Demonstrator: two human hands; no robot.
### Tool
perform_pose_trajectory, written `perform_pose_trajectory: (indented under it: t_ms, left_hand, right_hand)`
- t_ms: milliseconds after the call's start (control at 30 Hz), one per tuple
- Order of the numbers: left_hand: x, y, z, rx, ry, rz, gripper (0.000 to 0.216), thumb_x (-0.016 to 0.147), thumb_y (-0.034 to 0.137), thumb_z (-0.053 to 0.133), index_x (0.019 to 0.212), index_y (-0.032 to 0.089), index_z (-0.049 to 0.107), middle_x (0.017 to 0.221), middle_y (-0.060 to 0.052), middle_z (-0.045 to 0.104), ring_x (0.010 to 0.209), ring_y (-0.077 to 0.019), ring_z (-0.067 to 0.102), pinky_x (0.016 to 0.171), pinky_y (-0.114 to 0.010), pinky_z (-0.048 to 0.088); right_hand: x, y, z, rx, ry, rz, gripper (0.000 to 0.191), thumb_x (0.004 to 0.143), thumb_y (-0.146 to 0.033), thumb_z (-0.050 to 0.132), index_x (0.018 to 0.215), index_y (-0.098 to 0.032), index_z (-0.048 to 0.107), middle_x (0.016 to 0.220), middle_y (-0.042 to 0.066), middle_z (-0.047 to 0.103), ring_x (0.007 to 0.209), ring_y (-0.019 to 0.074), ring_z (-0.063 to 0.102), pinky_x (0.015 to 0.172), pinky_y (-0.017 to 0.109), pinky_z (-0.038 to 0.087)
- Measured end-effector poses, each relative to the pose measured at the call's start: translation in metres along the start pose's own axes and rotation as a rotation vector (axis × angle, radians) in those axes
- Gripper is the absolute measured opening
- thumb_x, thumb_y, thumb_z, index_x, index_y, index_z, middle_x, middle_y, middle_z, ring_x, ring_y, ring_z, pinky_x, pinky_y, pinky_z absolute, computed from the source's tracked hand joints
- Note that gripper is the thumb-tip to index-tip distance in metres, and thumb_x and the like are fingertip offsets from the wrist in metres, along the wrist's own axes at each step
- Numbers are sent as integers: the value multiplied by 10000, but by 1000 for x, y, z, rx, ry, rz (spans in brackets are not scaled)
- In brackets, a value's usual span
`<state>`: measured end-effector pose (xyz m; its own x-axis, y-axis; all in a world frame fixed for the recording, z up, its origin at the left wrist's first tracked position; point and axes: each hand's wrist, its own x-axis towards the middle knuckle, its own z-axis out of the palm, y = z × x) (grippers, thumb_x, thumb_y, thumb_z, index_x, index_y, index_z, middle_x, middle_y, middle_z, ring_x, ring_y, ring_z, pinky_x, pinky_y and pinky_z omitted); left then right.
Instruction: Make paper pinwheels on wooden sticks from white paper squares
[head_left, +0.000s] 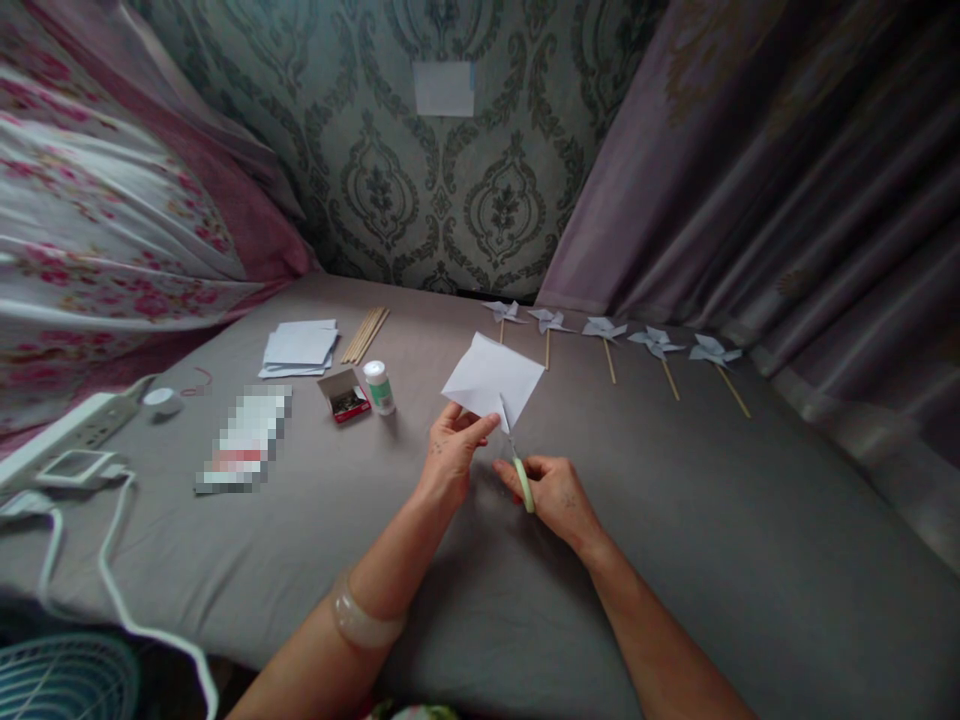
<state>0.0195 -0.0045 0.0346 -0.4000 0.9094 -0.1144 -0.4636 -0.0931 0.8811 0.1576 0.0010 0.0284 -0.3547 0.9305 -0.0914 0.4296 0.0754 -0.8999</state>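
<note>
A white square sheet of paper [491, 372] is pinched at its near edge by my left hand [454, 445], thumb on top. My right hand [553, 490] grips a pair of scissors [523, 478] with pale green handles. The scissors' blade lies over the near corner of the sheet and points toward its middle. Both hands are above the grey cloth surface [465, 610]. Part of the scissors' handle is hidden by my right fingers.
Several paper pinwheels on sticks [604, 330] lie along the back right. At the left are a paper stack [301, 347], wooden sticks [365, 335], a small open box [346, 402], a white bottle [379, 388], a blurred packet [247, 440] and a power strip [82, 432] with cables.
</note>
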Motion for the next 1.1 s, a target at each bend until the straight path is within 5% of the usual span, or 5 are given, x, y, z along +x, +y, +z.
perform_pose_trajectory:
  t_ms: [767, 1000, 1100]
  left_hand:
    - [0, -1, 0, 6, 7, -7, 371, 545, 270, 795, 884, 212, 658, 684, 36, 608, 604, -90, 493, 573, -219, 337]
    - [5, 7, -3, -37, 53, -7, 372, 518, 261, 793, 859, 208, 654, 738, 24, 632, 617, -82, 496, 569, -210, 340]
    - [8, 11, -6, -80, 117, -4, 329, 499, 234, 776, 798, 195, 642, 697, 33, 602, 587, -70, 475, 556, -204, 341]
  right_hand:
    - [1, 1, 0, 14, -30, 49, 508, 669, -604, 643, 474, -148, 531, 438, -28, 446, 439, 74, 352, 435, 222, 274]
    - [0, 0, -14, 100, -398, 55, 540, 713, -689, 559, 680, -151, 588, 525, -24, 510, 464, 84, 423, 439, 209, 316]
    - [5, 3, -25, 148, -382, 72, 560, 693, -701, 577, 740, -144, 618, 543, -26, 520, 470, 81, 425, 439, 205, 310]
